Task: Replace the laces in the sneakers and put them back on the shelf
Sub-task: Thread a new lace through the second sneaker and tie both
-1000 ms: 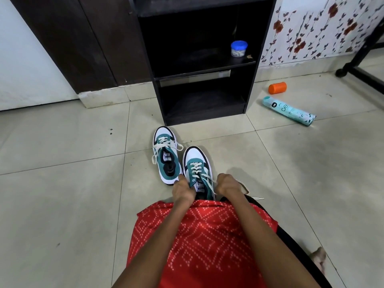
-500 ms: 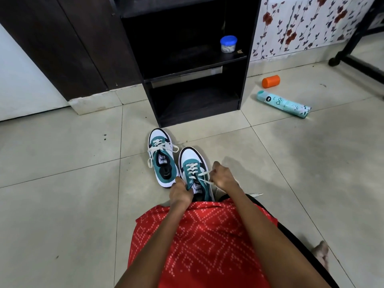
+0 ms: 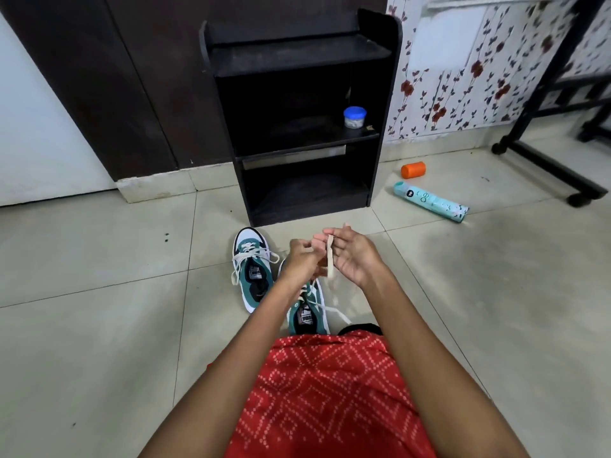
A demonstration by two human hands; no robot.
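Note:
Two green, white and black sneakers stand on the tiled floor before a black shelf (image 3: 297,57). The left sneaker (image 3: 252,272) has its cream lace tied. The right sneaker (image 3: 305,312) lies partly under my hands. A loose cream lace (image 3: 330,256) runs up from it. My left hand (image 3: 302,259) grips the lace above the shoe, fingers curled. My right hand (image 3: 350,256) pinches the lace's upper part, which hangs down across its palm.
A small jar with a blue lid (image 3: 354,117) sits on the shelf's middle board. An orange cap (image 3: 413,169) and a teal spray can (image 3: 429,201) lie on the floor to the right. A black wheeled frame (image 3: 542,160) stands at far right.
Both hands rose from the right sneaker's collar and drew the lace up above the shoe. The camera tilted up, showing more of the shelf.

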